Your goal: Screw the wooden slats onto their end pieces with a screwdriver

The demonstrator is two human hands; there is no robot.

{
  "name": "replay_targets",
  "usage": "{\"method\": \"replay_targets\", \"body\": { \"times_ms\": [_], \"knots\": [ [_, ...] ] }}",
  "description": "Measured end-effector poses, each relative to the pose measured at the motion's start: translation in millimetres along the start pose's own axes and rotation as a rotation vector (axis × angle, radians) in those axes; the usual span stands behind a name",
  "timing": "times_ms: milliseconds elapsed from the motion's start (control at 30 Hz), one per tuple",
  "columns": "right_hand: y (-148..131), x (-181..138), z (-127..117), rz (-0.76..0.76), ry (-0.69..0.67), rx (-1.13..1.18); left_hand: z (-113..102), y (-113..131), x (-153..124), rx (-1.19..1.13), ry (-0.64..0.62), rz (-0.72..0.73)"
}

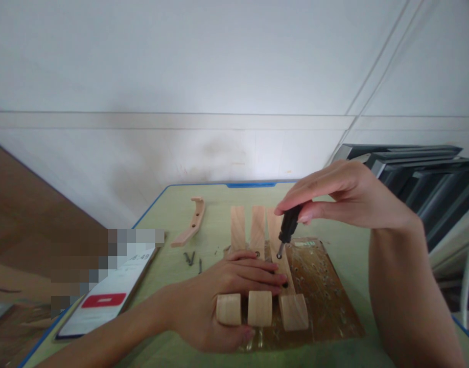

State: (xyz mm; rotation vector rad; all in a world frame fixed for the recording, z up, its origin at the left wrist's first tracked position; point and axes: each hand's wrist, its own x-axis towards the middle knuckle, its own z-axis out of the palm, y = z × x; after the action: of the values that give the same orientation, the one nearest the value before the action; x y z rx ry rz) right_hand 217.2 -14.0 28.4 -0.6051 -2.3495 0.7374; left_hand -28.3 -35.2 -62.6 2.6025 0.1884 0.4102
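A green tabletop (215, 194) is standing against a white wall (173, 66). Spread flat, the left hand (219, 291) is steadying three wooden hooks (260, 308) over one brown board (326, 294); the right hand (332, 191) is gripping one screwdriver (289, 225). A fourth hook (197, 217) is lying apart.

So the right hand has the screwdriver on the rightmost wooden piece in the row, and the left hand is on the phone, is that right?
Not quite. The head view shows the left hand across the wooden pieces, not on the phone. The rest stands.
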Motion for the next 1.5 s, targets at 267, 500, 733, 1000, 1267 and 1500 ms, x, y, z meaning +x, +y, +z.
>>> {"method": "replay_targets", "body": {
  "times_ms": [267, 500, 733, 1000, 1267, 1500],
  "knots": [
    [1.5, 1.9, 2.0, -0.063, 0.022, -0.12, -1.5, 1.0, 0.4, 0.007, -0.019, -0.011],
    [1.6, 1.1, 0.6, -0.099, -0.003, -0.198, 0.1, -0.2, -0.1, 0.002, 0.011, 0.002],
    [-1.0, 0.8, 0.2, -0.079, 0.026, -0.202, -1.4, 1.2, 0.7, 0.027, -0.011, 0.004],
    [2.7, 3.2, 1.1, -0.079, 0.033, -0.207, -0.3, -0.4, 0.7, 0.003, -0.003, -0.011],
    [4.4, 4.3, 4.5, -0.064, 0.027, -0.281, -0.9, 1.2, -0.2, 0.013, -0.009, -0.015],
    [5.0, 5.7, 5.4, -0.1, 0.024, -0.3, -1.8, -1.5, 0.6, 0.057, -0.043, -0.001]
  ]
}}
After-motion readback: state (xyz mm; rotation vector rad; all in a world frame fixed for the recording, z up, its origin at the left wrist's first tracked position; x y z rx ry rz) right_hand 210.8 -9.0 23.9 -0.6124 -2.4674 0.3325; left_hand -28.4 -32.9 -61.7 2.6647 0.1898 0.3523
